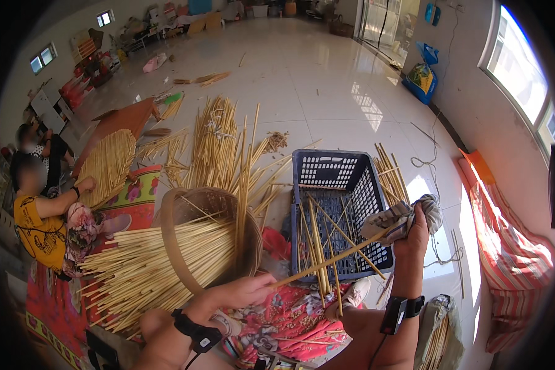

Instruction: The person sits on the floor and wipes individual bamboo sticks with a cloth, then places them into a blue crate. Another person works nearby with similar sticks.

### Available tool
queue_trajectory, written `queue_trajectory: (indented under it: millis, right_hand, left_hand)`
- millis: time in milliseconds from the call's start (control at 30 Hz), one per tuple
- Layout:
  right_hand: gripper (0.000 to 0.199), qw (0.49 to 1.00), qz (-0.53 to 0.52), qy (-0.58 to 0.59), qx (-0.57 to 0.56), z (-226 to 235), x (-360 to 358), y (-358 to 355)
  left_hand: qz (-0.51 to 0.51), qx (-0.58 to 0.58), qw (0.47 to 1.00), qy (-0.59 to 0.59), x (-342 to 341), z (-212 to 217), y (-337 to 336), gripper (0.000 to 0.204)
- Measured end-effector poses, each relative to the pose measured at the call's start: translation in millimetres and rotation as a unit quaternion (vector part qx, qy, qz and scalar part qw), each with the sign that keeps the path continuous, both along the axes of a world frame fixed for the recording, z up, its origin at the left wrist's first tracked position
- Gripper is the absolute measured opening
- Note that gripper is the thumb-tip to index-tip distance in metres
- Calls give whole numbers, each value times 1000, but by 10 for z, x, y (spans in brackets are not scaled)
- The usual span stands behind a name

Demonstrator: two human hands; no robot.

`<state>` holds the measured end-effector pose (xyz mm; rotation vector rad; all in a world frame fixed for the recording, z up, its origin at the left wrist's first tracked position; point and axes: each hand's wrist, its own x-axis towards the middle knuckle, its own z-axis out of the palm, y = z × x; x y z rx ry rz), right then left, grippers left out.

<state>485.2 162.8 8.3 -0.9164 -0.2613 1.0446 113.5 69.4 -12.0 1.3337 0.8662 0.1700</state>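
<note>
A long straw-coloured stalk (327,263) slants up to the right across the front of a dark blue plastic crate (373,259). My left hand (253,290) is closed on its lower left end. My right hand (417,231) grips a grey striped cloth (388,221), folded around the stalk's upper right end. Several loose stalks lie inside the crate. To the left, a tipped wicker basket (174,231) with a hooped handle holds a thick spread of stalks (145,262), pointing out to the left.
Upright bundled stalks (216,132) stand beyond the basket. At the left, a person in a yellow shirt (40,231) holds a woven stalk panel (108,160). Red floral cloth (290,314) lies below my hands. Striped red fabric (505,246) drapes at the right wall.
</note>
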Motion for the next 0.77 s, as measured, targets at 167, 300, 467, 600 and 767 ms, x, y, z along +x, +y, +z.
queue_trajectory:
  millis: [167, 300, 467, 600, 767]
  right_hand:
    - [20, 999, -49, 19, -5, 61, 133, -18]
    - [19, 997, -74, 13, -6, 34, 247, -2]
    - [19, 996, -84, 23, -10, 101, 270, -38]
    - [20, 995, -101, 23, -8, 88, 353, -35]
    - [22, 990, -140, 27, 14, 137, 418, -37]
  left_hand:
    - [-4, 3, 1000, 15, -113, -39, -8, 20]
    - [-8, -6, 1000, 15, -164, -30, 21, 22]
    - [8, -17, 999, 48, -276, 106, 47, 22]
    - [1, 1, 999, 52, -357, 159, 101, 23]
    - [19, -28, 998, 51, -583, 106, 132, 24]
